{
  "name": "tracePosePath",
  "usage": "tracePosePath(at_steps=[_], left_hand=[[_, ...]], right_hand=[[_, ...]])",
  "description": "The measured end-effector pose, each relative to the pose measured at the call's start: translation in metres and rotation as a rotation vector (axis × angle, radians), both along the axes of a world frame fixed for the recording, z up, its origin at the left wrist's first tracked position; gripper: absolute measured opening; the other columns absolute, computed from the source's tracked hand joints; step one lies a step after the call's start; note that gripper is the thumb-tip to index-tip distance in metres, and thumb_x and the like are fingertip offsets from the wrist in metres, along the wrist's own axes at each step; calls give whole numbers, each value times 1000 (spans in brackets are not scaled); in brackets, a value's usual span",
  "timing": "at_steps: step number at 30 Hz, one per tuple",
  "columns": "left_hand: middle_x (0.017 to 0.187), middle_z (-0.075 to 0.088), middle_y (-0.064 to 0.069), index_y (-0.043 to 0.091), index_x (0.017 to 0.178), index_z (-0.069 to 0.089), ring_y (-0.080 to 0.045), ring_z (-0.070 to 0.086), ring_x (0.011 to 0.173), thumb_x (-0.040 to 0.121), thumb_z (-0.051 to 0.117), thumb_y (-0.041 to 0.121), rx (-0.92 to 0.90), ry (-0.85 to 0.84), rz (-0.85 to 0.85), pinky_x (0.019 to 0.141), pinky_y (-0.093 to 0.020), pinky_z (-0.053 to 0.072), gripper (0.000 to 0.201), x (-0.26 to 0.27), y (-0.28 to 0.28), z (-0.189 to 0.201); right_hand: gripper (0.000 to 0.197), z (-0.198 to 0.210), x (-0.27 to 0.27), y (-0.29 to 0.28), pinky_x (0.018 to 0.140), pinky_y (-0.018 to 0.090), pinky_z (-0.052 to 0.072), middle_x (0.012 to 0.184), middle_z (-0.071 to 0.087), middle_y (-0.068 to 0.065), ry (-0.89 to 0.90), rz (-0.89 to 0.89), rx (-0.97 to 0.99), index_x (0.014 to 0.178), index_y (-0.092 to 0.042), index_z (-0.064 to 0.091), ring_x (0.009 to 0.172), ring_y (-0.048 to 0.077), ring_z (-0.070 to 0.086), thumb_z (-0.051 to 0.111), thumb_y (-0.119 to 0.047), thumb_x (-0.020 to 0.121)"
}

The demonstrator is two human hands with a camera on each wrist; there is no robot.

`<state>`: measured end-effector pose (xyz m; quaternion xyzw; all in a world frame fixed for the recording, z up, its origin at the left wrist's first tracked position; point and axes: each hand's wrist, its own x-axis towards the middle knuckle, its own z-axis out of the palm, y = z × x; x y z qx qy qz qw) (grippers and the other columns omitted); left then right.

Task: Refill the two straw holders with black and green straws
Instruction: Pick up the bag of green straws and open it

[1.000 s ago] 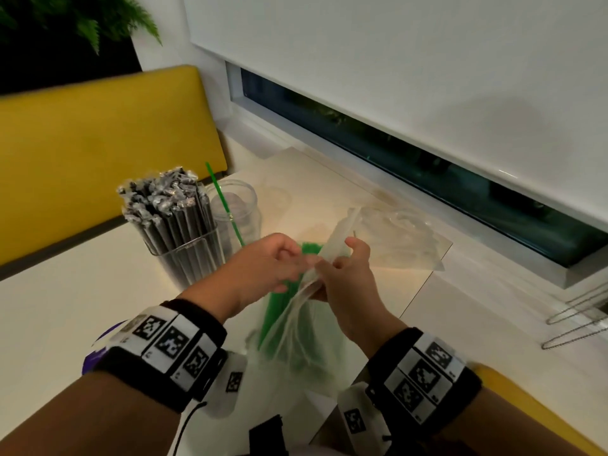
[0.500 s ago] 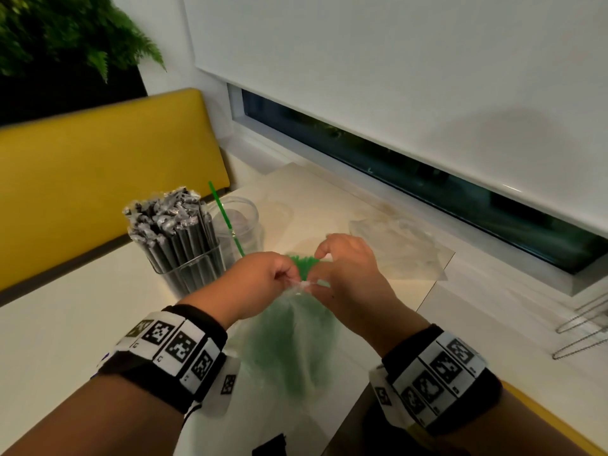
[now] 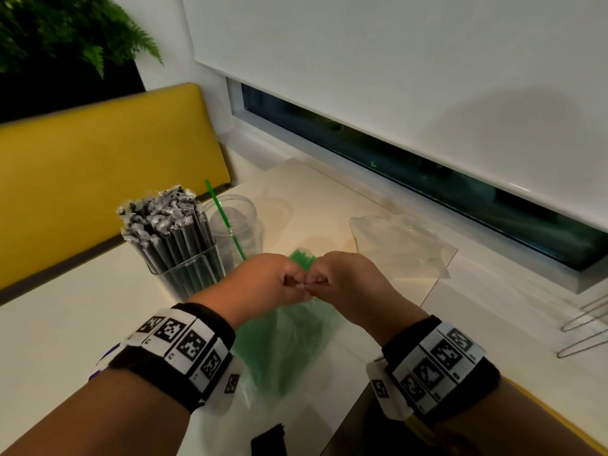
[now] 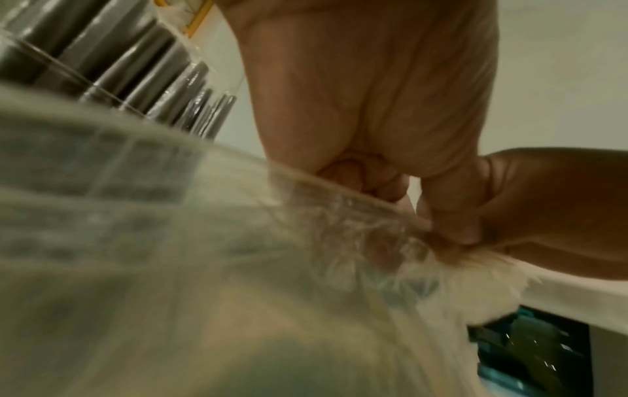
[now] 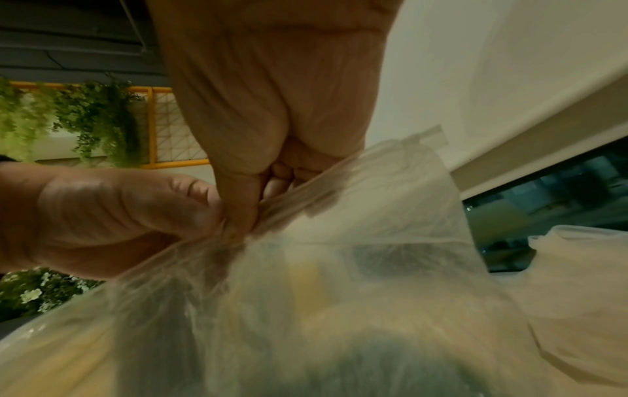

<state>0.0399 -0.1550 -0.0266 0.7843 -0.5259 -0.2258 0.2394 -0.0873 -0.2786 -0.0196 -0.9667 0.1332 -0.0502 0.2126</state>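
Bag (image 3: 289, 340) mouth: your left hand (image 3: 263, 281) and right hand (image 3: 342, 284) now pinch it together beside the holder (image 3: 237, 225), 1 green straw in it, bag unopened.

**Where things sit on the table**

Two holders stand side by side at the far left of the table (image 3: 59, 324): the full holder (image 3: 187, 271) on the left, packed with upright straws (image 3: 164, 218), and the second holder (image 3: 241, 225) touching it on the right, slightly farther back, with one straw (image 3: 223, 218) leaning in it. Behind both runs a bench back (image 3: 108, 166), with a plant (image 3: 65, 31) above it at far left. The two hands, left hand (image 3: 263, 284) and right hand (image 3: 348, 284), meet near the middle, just before the holders, over a bag (image 3: 283, 350) that hangs between the wrists. An empty bag (image 3: 401, 248) lies flat to the right, beside the window (image 3: 427, 179) along the far edge. Wire hangers (image 3: 585, 330) lie at far right.
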Motion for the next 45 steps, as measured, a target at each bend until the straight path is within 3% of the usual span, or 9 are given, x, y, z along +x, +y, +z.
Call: tracePosePath(at_steps=[5, 15, 21, 24, 27, 31, 37, 40, 45], left_hand=[[74, 63, 10, 36, 69, 63, -7, 60, 71, 85, 73, 26, -65, 21, 30, 69, -29, 51, 21, 5, 4, -8], [68, 57, 7, 28, 65, 58, -7, 53, 63, 87, 71, 27, 40, -16, 75, 64, -27, 47, 26, 20, 39, -29], [93, 71, 13, 29, 96, 74, -6, 66, 85, 85, 68, 47, 299, 10, -6, 82, -29, 55, 22, 23, 41, -25], [98, 71, 13, 30, 104, 75, -7, 66, 91, 89, 65, 45, 136, 190, 137, 87, -27, 52, 24, 11, 20, -17], [70, 70, 4, 20, 80, 75, -16, 64, 69, 90, 67, 27, 101, 277, 252, 74, -33, 55, 15, 8, 0, -21], [58, 62, 0, 12, 76, 68, -12, 51, 51, 89, 69, 13, 95, 728, 362, 50, -21, 42, 12, 13, -6, -32], [60, 60, -8, 5, 80, 57, -15, 56, 46, 96, 51, 0, 35, 1166, 534, 49, -23, 50, 18, 21, -5, -41], [74, 68, -19, -5, 96, 53, -23, 66, 58, 101, 40, 3, 5, 1196, 680, 62, -34, 58, 16, 22, -6, -43], [43, 46, 1, 9, 76, 51, -8, 40, 31, 103, 37, 12, 43, 1060, 857, 31, -12, 30, 31, 19, -10, -50]], right_hand=[[12, 6, 2, -3, 66, 33, 45, 77, 61, -1, 3, 57, 15, 82, -18, 70, 72, 19, 58, 69, -28, 89], [20, -5, -7, -46, 56, 19, 30, 67, 50, -9, 22, -51, -11, 69, -22, 56, 63, 1, 45, 68, -25, 86], [6, -20, 2, -33, 73, 30, 47, 90, 59, -5, 72, -21, -80, 93, -19, 67, 83, 14, 55, 66, -23, 89], [9, -26, 6, -20, 59, 30, 43, 71, 58, -3, -71, 155, -150, 74, -16, 66, 64, 15, 51, 65, -11, 82], [18, -33, 12, -16, 60, 28, 34, 59, 51, -3, -179, 227, -249, 66, -18, 61, 52, 18, 42, 63, -2, 75], [15, -43, 10, -15, 71, 39, 53, 67, 66, 3, -243, 217, -328, 76, -15, 68, 58, 25, 58, 59, -3, 78], [10, -46, 7, -7, 75, 33, 54, 79, 66, 5, -280, 153, -324, 74, -9, 68, 78, 20, 58, 67, 0, 80], [9, -48, -10, -5, 69, 28, 51, 77, 62, -3, -65, 242, -239, 79, -17, 61, 71, 13, 52, 58, -13, 87], [17, -52, -32, 5, 61, 22, 35, 71, 51, -6, 279, 336, -113, 88, -18, 60, 60, 14, 45, 46, -24, 96]])
